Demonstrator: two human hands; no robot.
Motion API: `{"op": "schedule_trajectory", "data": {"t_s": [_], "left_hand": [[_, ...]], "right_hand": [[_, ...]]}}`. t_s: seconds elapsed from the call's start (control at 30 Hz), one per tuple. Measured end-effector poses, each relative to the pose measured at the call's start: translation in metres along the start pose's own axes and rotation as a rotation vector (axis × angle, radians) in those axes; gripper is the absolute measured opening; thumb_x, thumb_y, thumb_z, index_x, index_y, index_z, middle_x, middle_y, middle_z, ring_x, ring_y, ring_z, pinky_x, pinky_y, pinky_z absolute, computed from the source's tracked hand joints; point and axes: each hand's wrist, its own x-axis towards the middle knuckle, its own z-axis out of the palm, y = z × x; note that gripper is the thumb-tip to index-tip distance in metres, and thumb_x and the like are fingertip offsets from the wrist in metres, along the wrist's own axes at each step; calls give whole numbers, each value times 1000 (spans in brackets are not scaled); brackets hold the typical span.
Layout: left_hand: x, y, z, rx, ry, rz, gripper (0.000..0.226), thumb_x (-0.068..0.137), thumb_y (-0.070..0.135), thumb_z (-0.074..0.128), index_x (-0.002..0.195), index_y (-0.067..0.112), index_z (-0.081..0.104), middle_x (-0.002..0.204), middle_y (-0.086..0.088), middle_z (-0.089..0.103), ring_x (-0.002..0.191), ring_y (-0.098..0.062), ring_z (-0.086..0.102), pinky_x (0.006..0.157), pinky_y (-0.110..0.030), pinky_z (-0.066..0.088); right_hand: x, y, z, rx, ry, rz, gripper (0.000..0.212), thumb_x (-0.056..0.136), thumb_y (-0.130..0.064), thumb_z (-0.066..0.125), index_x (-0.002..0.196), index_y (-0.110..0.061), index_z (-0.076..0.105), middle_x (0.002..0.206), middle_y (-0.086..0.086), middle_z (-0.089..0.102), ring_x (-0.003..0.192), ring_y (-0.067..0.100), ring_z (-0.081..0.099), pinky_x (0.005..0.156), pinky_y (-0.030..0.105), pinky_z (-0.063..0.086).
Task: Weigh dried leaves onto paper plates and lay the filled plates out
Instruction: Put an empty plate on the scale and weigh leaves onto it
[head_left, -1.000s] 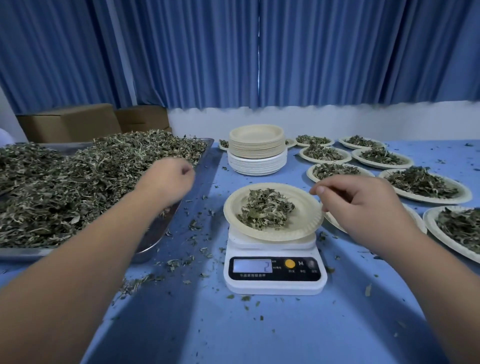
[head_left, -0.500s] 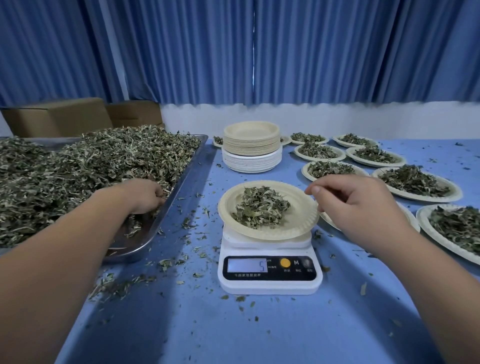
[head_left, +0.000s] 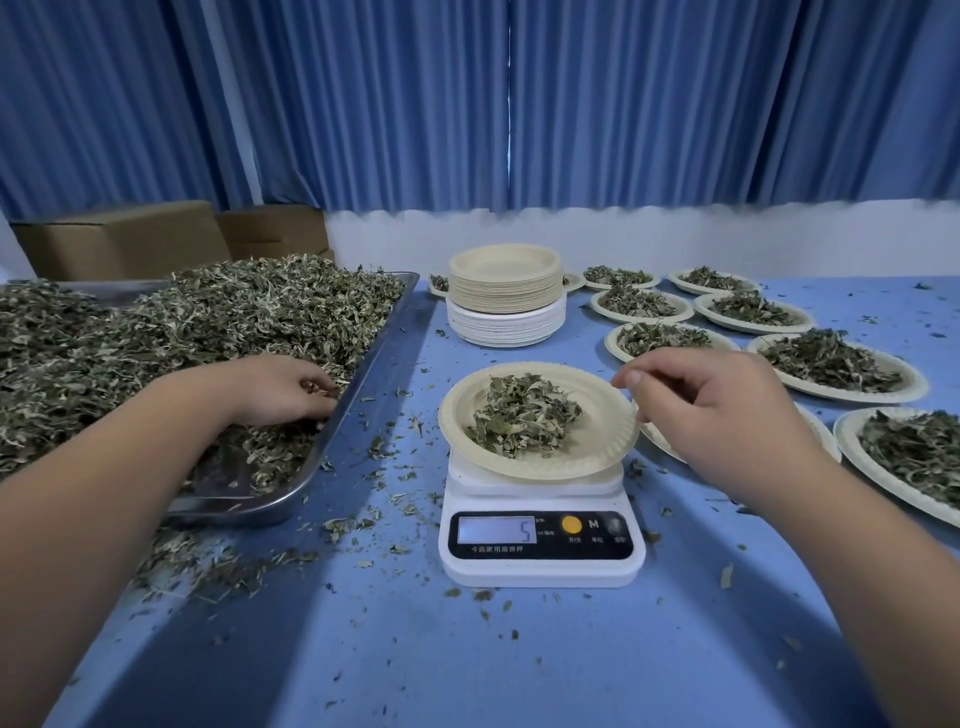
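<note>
A cream paper plate (head_left: 467, 421) with a small heap of dried leaves (head_left: 524, 415) sits on a white digital scale (head_left: 540, 561) whose display reads 5. My right hand (head_left: 711, 410) is at the plate's right rim, thumb above and curled fingers at the edge, pinching it. My left hand (head_left: 280, 389) lies in the metal tray (head_left: 363, 358) to the left. Its fingers curl into the big pile of dried leaves (head_left: 182, 322).
A stack of unused paper plates (head_left: 506, 301) stands behind the scale. Several filled plates (head_left: 831, 358) lie in rows on the right of the blue table (head_left: 519, 665). Leaf crumbs are scattered around the scale. Cardboard boxes (head_left: 119, 239) stand behind the tray.
My left hand has dropped from above the tray's edge into the leaf pile and curled its fingers there. My right hand has stayed at the plate's rim.
</note>
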Motion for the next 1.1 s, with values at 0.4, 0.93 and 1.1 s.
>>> {"op": "schedule_trajectory", "data": {"t_s": [0.4, 0.93, 1.1], "left_hand": [[-55, -3, 25, -97, 43, -2, 50, 87, 16, 66, 131, 38, 54, 121, 0, 62, 87, -21, 69, 79, -34, 56], [-51, -22, 38, -211, 483, -49, 48, 94, 49, 52, 132, 20, 54, 91, 3, 61, 61, -14, 57, 57, -27, 47], [-53, -18, 40, -249, 491, -33, 47, 97, 44, 48, 135, 16, 50, 77, 8, 56, 58, -14, 56, 54, -28, 45]], "right_hand": [[-2, -3, 2, -35, -11, -10, 24, 89, -18, 61, 74, -34, 70, 61, 13, 64, 44, 14, 43, 44, 16, 34], [-4, -4, 4, -60, -8, -12, 26, 88, -18, 61, 73, -38, 69, 57, 12, 64, 47, 18, 51, 43, 17, 36], [-3, -3, 4, -84, -18, -10, 25, 88, -21, 61, 73, -40, 68, 56, 8, 64, 44, 10, 46, 44, 15, 34]]}}
